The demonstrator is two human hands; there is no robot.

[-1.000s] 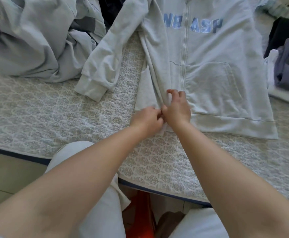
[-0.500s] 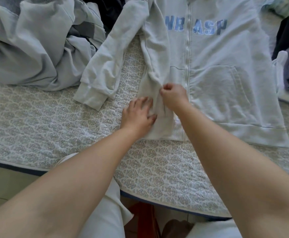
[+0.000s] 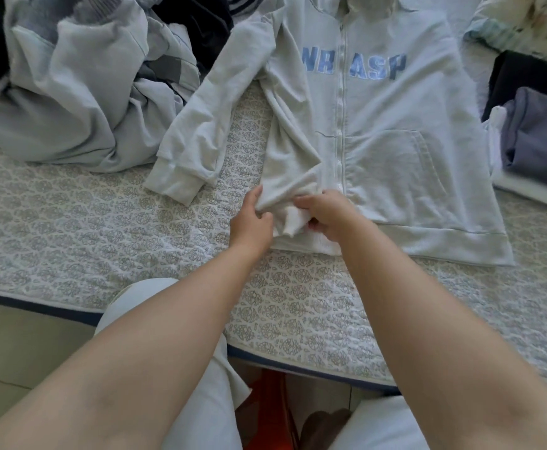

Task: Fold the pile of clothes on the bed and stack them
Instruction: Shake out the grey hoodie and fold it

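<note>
Both hands pinch bunched fabric at the hem of the pale zip hoodie (image 3: pixel 379 125), left hand (image 3: pixel 252 219) beside right hand (image 3: pixel 327 212). The hoodie lies front-up across the bed (image 3: pixel 70 222) at upper centre; an unfolded pile (image 3: pixel 80 92) sits upper left.

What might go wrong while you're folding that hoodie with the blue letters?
1. Both hands, left and right, pinch the bunched bottom corner of the hoodie; that lump may stay as a crease.
2. The sleeve lies loose toward the unfolded pile, so it might drag or catch there.
3. The hem sits fairly near the bed edge, so a pull toward the body may slide it off.
</note>
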